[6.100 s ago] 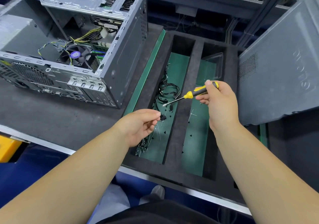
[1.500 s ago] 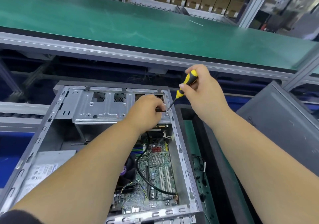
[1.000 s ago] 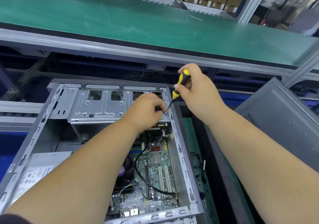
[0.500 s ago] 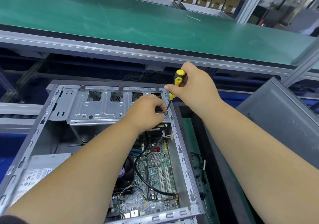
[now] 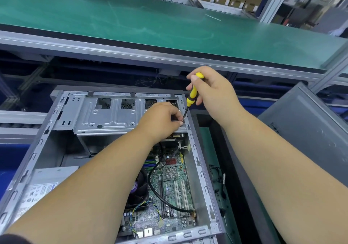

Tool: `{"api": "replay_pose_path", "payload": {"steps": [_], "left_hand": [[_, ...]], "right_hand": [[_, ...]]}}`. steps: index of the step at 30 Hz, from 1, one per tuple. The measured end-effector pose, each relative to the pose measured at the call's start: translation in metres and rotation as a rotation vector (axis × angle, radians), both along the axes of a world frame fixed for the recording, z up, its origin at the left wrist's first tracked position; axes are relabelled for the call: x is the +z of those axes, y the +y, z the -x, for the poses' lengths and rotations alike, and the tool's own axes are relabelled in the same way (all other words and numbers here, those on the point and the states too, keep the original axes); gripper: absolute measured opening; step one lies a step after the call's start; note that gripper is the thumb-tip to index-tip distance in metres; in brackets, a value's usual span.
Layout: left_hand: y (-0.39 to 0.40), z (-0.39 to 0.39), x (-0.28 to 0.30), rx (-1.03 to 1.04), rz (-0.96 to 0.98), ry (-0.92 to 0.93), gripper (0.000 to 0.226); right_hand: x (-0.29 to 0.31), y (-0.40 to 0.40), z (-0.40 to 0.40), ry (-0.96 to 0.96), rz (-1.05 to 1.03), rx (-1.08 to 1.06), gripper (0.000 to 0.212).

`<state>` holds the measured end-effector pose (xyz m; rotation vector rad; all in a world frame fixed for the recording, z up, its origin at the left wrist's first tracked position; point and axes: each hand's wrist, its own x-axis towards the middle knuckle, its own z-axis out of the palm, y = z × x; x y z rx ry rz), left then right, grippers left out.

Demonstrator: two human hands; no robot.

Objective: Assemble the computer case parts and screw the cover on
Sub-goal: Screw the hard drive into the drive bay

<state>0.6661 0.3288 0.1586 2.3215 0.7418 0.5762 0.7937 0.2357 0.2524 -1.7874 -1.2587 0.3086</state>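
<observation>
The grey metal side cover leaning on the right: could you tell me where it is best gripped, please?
Grip the grey metal side cover by its upper left edge, coming from above. It leans tilted with that edge free, while its lower part sits behind the right forearm.

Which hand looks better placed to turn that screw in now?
The right hand. It already grips the yellow screwdriver, whose tip points down at the metal bracket of the open case. The left hand pinches something small at that tip, seemingly steadying a screw, so it is busy.
</observation>
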Motion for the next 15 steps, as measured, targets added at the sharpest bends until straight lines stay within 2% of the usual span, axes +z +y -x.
{"api": "replay_pose_path", "payload": {"steps": [2,4,7,9,15], "left_hand": [[0.000,0.000,0.000,-0.010,0.011,0.000,0.006],[0.000,0.000,0.001,-0.014,0.019,-0.004,0.007],[0.000,0.001,0.002,-0.020,0.038,-0.010,0.012],[0.000,0.001,0.002,-0.023,0.049,-0.010,0.015],[0.002,0.001,0.001,-0.022,0.081,-0.011,0.019]], "right_hand": [[-0.003,0.002,-0.001,-0.068,-0.037,-0.049,0.023],[-0.007,0.006,0.000,-0.045,-0.011,-0.099,0.030],[-0.013,0.012,0.007,0.318,-0.051,0.007,0.005],[-0.016,0.015,0.011,0.479,-0.141,0.124,0.022],[-0.017,0.017,0.012,0.794,-0.313,0.188,0.034]]}}
